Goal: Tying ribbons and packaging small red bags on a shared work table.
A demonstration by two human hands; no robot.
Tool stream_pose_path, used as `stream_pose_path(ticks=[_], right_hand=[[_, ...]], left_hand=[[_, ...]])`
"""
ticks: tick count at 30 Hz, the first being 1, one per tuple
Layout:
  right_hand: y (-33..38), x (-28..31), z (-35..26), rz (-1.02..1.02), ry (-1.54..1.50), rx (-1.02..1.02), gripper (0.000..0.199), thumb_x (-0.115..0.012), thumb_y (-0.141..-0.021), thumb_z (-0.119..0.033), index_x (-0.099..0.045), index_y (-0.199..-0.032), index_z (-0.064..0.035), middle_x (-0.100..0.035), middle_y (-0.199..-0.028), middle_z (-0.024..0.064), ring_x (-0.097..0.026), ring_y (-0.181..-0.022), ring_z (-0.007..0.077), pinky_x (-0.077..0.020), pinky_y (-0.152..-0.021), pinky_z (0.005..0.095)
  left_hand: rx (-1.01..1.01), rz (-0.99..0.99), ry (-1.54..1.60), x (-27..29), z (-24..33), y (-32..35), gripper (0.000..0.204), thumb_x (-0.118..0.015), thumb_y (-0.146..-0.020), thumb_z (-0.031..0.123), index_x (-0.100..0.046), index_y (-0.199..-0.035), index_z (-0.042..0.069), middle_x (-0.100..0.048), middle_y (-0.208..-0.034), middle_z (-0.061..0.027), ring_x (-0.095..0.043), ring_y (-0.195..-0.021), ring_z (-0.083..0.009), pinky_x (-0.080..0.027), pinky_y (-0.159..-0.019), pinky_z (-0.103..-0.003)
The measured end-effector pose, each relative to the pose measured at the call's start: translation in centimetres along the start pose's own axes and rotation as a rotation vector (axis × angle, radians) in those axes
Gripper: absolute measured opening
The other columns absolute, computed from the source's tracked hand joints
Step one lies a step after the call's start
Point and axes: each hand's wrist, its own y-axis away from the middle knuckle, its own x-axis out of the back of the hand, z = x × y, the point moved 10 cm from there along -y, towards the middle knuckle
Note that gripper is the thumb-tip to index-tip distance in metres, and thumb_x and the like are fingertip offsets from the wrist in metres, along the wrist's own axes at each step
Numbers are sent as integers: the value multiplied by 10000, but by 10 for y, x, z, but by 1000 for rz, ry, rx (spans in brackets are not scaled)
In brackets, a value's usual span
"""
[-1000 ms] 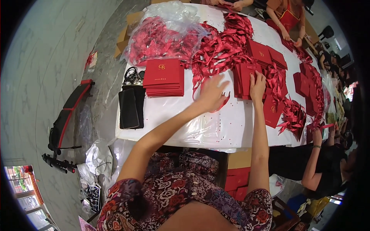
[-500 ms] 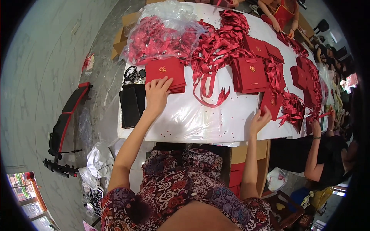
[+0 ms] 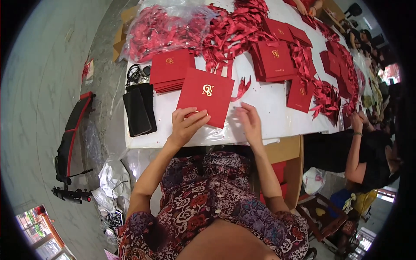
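A flat red paper bag (image 3: 209, 104) with a gold emblem lies at a slant in front of me, at the near part of the table. My left hand (image 3: 187, 125) grips its lower left edge, fingers over the front; the thumb is hidden. Just off the bag's right edge is my right hand (image 3: 249, 122), fingers apart and slightly blurred, holding nothing. Behind the held bag and to its left sits a stack of the same red bags (image 3: 171, 71). Red ribbon (image 3: 242, 89) lies beyond the bag on the right.
A black phone (image 3: 139, 110) and a cable (image 3: 138, 74) lie at the table's left. Farther back are a clear plastic bag of red ribbons (image 3: 160, 32) and more stacked red bags (image 3: 275, 60). Co-workers' hands (image 3: 357, 121) are at the right and far edges.
My left hand has taken one bag off the stack and drawn it toward me and to the right. My right hand has moved left, to beside it. The view has shifted slightly.
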Motion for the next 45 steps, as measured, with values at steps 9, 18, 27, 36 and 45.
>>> stream_pose_path(ticks=[9, 18, 27, 36, 45], right_hand=[[0, -53, -28, -36, -308, -4, 504, -654, -880, 75, -386, -1298, -6, -607, -1083, 129, -653, -921, 131, -540, -813, 235], [0, -51, -18, -18, -195, 87, 496, -675, -872, 49, -418, -1289, -25, -610, -1049, 97, -630, -898, 119, -528, -779, 222], [0, -12, -18, 162, 343, 239, 362, -708, -866, -123, -595, -1195, -23, -615, -1110, 99, -605, -1000, 194, -501, -856, 314], [-21, 186, -43, 871, 1143, 302, 737, -712, -823, -203, -354, -1422, 36, -352, -1435, 323, -326, -1348, 486, -281, -1116, 523], [-55, 222, -1, 790, 1247, 173, 702, -656, -878, -296, -380, -1419, 57, -376, -1423, 368, -350, -1339, 526, -305, -1117, 541]], left_hand=[[34, 52, 7, -1, 12, 17, 395, -716, -712, 139, -737, -1093, 243, -653, -1206, 66, -552, -1073, -178, -395, -887, -312], [581, 70, 358, -3, -21, 27, 899, -833, -755, 142, -308, -1462, -39, -395, -1439, -194, -394, -1337, -335, -324, -1116, -429], [1061, 137, 273, 2, -75, 115, 553, -640, -905, 87, -442, -1410, -17, -496, -1246, -198, -529, -1132, -288, -416, -1008, -367], [784, -87, -10, 3, -60, 90, 689, -713, -832, 208, -426, -1430, 22, -457, -1336, -242, -393, -1228, -388, -283, -1062, -481], [651, -318, 6, -24, -61, 58, 666, -724, -819, 232, -468, -1418, 92, -427, -1386, -244, -365, -1263, -414, -287, -1065, -516]])
